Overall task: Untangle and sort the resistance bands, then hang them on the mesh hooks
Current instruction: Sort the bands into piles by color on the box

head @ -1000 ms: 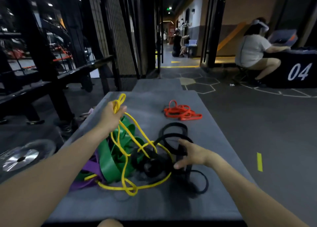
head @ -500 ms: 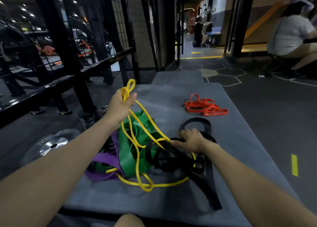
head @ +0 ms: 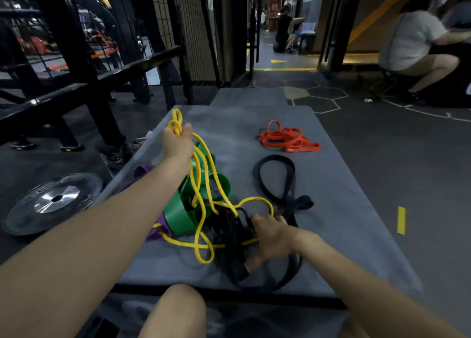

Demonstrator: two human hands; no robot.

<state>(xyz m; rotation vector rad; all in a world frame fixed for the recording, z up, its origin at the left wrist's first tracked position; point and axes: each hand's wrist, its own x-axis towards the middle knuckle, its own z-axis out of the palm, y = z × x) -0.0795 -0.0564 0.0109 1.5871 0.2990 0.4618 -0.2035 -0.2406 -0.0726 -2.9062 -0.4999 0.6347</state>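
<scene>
A tangle of resistance bands lies on a grey mat [head: 336,189]. My left hand [head: 177,143] is shut on the thin yellow band [head: 204,184] and holds its looped end up above the pile. The yellow band runs down through a wide green band [head: 178,215] and a purple band [head: 155,232]. My right hand [head: 271,237] grips the black bands [head: 283,182] at the near side of the tangle, where yellow loops cross them. Several orange bands [head: 288,140] lie apart at the far right of the mat.
A black mesh panel [head: 196,31] and a black steel rack [head: 84,82] stand to the left. A weight plate [head: 51,200] lies on the floor beside the mat. A seated person [head: 413,41] is at the far right. My knee [head: 178,312] shows at the bottom.
My right hand has moved nearer along the black bands and closed on them. My left hand keeps the yellow band raised. The camera has tilted down and closer.
</scene>
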